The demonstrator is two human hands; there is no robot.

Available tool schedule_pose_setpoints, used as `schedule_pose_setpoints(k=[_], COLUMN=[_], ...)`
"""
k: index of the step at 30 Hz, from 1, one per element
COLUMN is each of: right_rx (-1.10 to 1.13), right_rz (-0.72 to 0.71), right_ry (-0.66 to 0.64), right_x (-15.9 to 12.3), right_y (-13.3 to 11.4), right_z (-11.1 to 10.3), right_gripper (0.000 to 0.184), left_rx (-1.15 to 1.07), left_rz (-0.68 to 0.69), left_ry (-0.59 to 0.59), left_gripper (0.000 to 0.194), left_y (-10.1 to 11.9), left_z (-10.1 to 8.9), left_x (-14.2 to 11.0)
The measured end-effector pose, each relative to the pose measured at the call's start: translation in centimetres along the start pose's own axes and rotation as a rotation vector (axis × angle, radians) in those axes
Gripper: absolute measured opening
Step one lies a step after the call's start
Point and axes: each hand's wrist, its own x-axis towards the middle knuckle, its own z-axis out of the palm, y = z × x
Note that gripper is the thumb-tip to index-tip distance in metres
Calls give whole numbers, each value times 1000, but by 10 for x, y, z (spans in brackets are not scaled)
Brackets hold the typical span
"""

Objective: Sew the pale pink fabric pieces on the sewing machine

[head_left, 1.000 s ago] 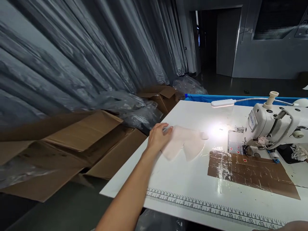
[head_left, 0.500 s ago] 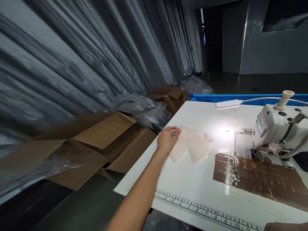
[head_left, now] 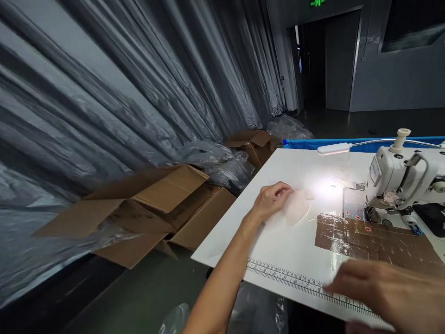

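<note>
My left hand [head_left: 273, 200] is over the white table, its thumb and fingers pinched on the edge of a thin, pale pink fabric piece [head_left: 297, 207]. The piece spreads to the right of the fingers, blurred by motion, with a rounded lower edge; its left part is hidden or smeared. My right hand [head_left: 385, 290] is above the table's front edge, over the printed ruler [head_left: 285, 279]. Motion smears its fingers, and nothing can be made out in them. To the right of the fabric stands a white sewing machine [head_left: 385, 178].
Brown taped cardboard [head_left: 368, 241] lies before the machine on the white table [head_left: 222, 241]. A lamp [head_left: 334, 149] lights the tabletop from a bent arm. Open cardboard boxes [head_left: 170, 188] and clear plastic [head_left: 225, 162] lie left of the table, beside a silvery curtain [head_left: 146, 83].
My left hand has moved right, and the fabric's two-lobed outline now shows only one clear lobe. My right hand has come in from the lower right corner. The view has shifted slightly.
</note>
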Motion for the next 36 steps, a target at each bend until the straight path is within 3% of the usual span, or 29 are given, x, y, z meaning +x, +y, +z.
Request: schedule_pose_setpoints(k=[2, 5, 8, 10, 12, 14, 17, 21, 25, 29, 36], right_rx=[-208, -305, -184, 36, 325, 600, 823, 790, 699, 727, 857], right_rz=[49, 43, 67, 148, 256, 339, 392, 449, 562, 654, 663], right_ry=[218, 428, 439, 346, 226, 145, 178, 325, 426, 575, 762], right_x=[2, 3, -7, -19, -32, -42, -51, -48, -39, -32, -27], right_y=[12, 39, 59, 61, 59, 59, 68, 90, 98, 95, 102], right_z=[4, 12, 21, 25, 26, 24, 16, 3, -8, -19, -19], right_gripper=[52, 72, 82, 65, 50, 53, 60, 47, 26, 7, 27], left_rx=[-86, -409, -661, -876, -1027, -1070, -1057, -1045, -1005, -975, -1086], left_rz=[91, 229, 155, -22, -201, -329, -458, -586, -675, -732, -756], left_ry=[-100, -361, -474, -506, -498, -515, -634, -659, -573, -455, -337], left_gripper=[10, 12, 6, 14, 25, 35, 49, 55, 48, 42, 58], left_y=[33, 87, 129, 143, 145, 138, 126, 120, 120, 116, 111], left_z=[11, 24, 30, 31, 32, 35, 48, 74, 96, 104, 98], left_x=[-9, -31, -53, -60, -59, -53, -42, -28, -13, -4, -5])
